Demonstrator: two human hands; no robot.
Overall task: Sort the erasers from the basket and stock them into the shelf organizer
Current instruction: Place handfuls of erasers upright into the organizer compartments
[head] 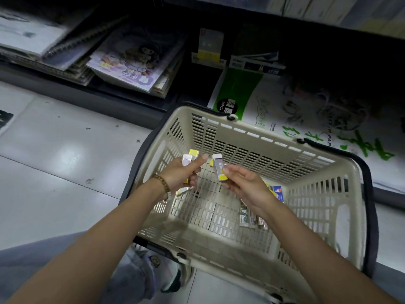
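Head view: a cream slotted basket [241,132] is set on the tiled floor [54,161] against the bottom shelf, presumably so both hands are left free for sorting.

Above its 9 o'clock wall the left hand [182,174] is raised, its fingers curled round a small bundle of erasers [189,157] with yellow and white sleeves. It seems to be used as a collecting hand for one kind.

Just beside it, toward 3 o'clock, the right hand [245,183] is held over the basket's middle. A single eraser [219,168] of the same yellow-and-white look is pinched between thumb and fingertips, tilted with its yellow end down, probably to be checked against the bundle or passed across.

On the basket floor at 4 o'clock a few loose packs [247,213] are left, their kind too blurred to tell. A blue-labelled pack [278,193] lies near the 3 o'clock wall, so sorting is judged unfinished.

At 12 o'clock on the shelf a yellow-fronted carton [209,51] is seen — possibly the organizer, though that cannot be confirmed. Notebooks [133,62] are stacked at 10 o'clock.
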